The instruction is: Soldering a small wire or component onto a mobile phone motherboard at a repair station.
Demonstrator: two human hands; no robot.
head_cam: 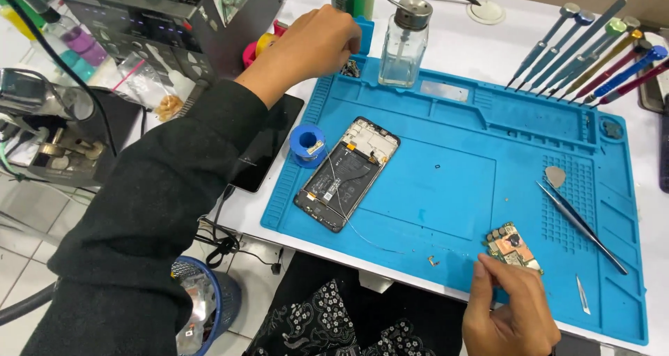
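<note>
Clearly, the right hand (pixel 512 314) pinched the circuit board (pixel 514 248) at the mat's (pixel 432 175) five o'clock; the left hand (pixel 317 42), curled closed, reached toward eleven. That light pinch risked dropping the board.

Just past the fingertips of the right hand (pixel 512 313) lies a small circuit board (pixel 514 248), coppery metal shields on matt green laminate. Under those fingers spreads a blue work mat (pixel 446 182), soft-looking matt rubber with moulded ridges. Beside the left hand's (pixel 317 46) knuckles stands a clear, glossy glass bottle (pixel 403 52) with a brushed metal cap. Behind that hand, the sleeve (pixel 153 209) is dull black knit cloth.
</note>
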